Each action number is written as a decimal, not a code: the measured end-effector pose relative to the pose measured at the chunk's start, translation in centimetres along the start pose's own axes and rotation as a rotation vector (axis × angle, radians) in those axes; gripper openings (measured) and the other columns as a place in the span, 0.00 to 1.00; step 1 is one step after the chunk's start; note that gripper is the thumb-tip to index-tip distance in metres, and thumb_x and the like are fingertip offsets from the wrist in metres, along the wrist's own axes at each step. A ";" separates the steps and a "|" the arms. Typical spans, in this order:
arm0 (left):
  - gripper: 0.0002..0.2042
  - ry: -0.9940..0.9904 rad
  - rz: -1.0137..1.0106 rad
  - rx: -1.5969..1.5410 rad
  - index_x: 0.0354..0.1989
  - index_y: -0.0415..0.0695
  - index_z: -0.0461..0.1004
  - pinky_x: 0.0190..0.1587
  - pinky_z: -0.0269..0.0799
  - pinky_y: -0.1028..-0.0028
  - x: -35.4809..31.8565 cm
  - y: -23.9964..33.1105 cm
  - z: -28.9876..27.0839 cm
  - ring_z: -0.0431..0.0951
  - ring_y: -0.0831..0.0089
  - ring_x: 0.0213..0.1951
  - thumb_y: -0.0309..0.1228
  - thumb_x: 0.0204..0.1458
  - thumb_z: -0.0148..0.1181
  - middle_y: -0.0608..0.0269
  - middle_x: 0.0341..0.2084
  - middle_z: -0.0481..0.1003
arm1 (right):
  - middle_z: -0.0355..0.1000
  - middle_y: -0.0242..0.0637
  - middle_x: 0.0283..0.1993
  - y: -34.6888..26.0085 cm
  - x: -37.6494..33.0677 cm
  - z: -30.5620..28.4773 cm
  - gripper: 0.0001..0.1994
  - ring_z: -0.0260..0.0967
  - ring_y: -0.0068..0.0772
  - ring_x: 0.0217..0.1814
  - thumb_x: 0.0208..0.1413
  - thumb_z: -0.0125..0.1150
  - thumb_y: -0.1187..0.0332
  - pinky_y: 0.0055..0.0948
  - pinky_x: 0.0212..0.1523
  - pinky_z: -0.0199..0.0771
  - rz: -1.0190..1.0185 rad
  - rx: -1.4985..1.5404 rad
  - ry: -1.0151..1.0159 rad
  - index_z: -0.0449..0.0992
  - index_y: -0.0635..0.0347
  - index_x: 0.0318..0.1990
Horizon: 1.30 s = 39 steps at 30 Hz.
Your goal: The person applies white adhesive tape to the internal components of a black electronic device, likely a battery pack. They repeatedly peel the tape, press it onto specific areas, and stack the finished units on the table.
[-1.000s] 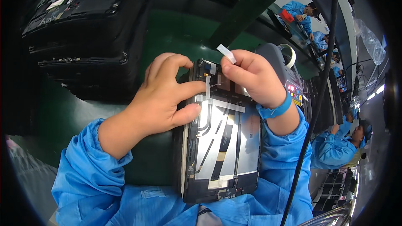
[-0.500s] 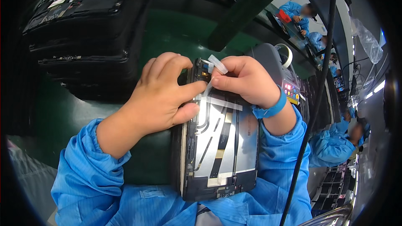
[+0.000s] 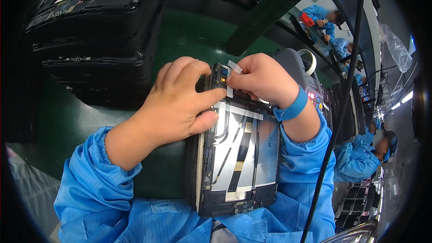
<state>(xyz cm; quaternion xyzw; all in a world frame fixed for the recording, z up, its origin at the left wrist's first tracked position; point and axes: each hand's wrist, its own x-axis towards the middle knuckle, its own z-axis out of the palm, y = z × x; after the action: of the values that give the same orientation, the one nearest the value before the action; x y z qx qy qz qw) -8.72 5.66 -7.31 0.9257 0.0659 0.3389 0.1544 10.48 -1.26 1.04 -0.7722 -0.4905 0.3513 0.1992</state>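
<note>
An opened tablet-like device (image 3: 245, 153) lies before me, its silver inner plate crossed by black cables and strips of pale tape. My left hand (image 3: 180, 94) reaches over its upper left edge, fingers apart. The left index fingertip presses near a white tape strip (image 3: 230, 92) at the device's top end. Thumb and index finger of my right hand (image 3: 263, 81) are pinched together over that same end. A translucent piece of tape (image 3: 235, 66) sticks out from this pinch. The right fingers partly hide the small parts beneath.
Tall stacks of similar black devices (image 3: 94, 40) stand on the green work surface (image 3: 184, 31) at left. A grey tape dispenser (image 3: 290, 60) with lit buttons stands beyond my right hand. One black cable (image 3: 335, 121) hangs across the right side. Co-workers in blue (image 3: 357, 157) sit farther off.
My right hand has come down and turned over the device's top end, and less of the tape piece shows above its fingers. My left hand has hardly moved.
</note>
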 end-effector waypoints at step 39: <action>0.18 -0.146 0.127 0.028 0.43 0.47 0.77 0.56 0.58 0.55 2.1 1.7 -2.3 0.64 0.49 0.52 0.41 0.43 0.59 0.50 0.44 0.65 | 0.75 0.50 0.38 4.8 -9.3 0.1 0.11 0.72 0.51 0.42 0.52 0.56 0.66 0.43 0.47 0.71 -0.720 -0.143 0.319 0.76 0.63 0.40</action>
<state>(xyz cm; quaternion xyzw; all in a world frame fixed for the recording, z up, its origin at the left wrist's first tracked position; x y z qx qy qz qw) -8.57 5.12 -3.79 0.9524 0.0004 0.2787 0.1238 10.83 -11.74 1.02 -0.6079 -0.7159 0.0997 0.3288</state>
